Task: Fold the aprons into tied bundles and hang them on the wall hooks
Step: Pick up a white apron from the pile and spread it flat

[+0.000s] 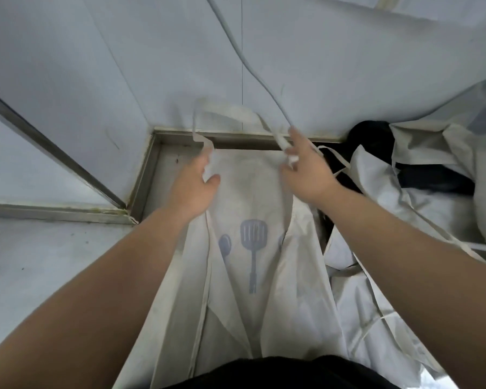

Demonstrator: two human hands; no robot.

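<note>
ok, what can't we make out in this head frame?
Head view:
Wall hooks: none in frame.
Apron hem: hidden by the person's dark clothing at the bottom edge.
Neck strap: motion-blurred.
Third print: half hidden under a fold.
Pile of aprons: cut by right edge; count unclear.

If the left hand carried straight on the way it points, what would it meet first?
The left hand grips the strap; past it, the counter's back rim probably comes first, then the wall, though depth is unclear.
</note>
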